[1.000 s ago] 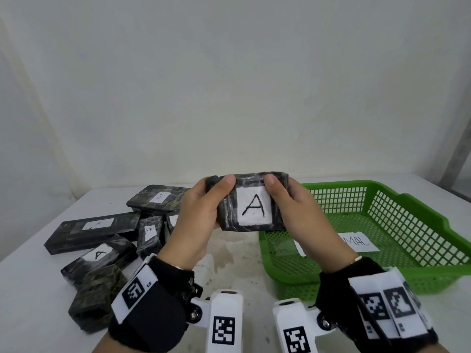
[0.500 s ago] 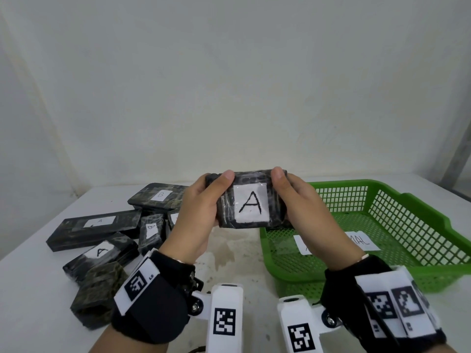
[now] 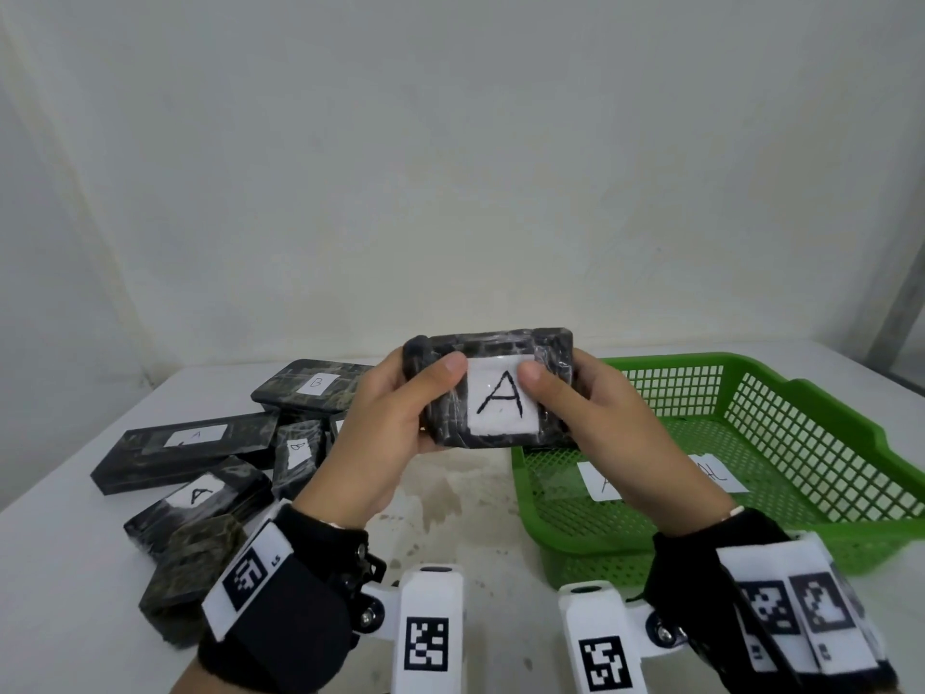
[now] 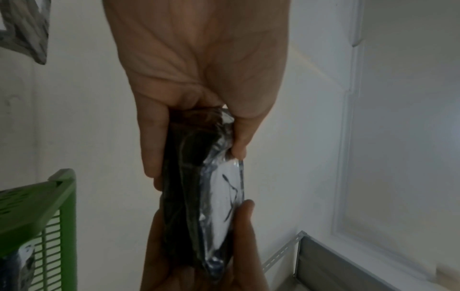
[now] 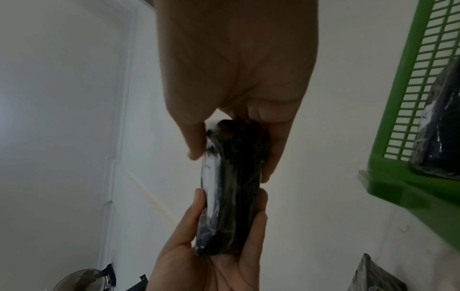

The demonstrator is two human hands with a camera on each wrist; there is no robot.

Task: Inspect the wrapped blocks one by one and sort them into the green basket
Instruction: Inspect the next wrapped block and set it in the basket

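Block (image 3: 495, 393), plastic-wrapped, lifted at centre, label "A" turned up for reading. Left hand (image 3: 385, 428) and right hand (image 3: 600, 423) pinch its ends, thumbs on top. Green basket (image 3: 781, 393) at 3 o'clock; unsorted blocks (image 3: 200, 473) at 9.

I see my right hand (image 5: 239, 78) and left hand (image 5: 211, 256) gripping a dark, film-wrapped rectangular block (image 5: 231, 187) beside the green plastic mesh basket (image 5: 408, 118).
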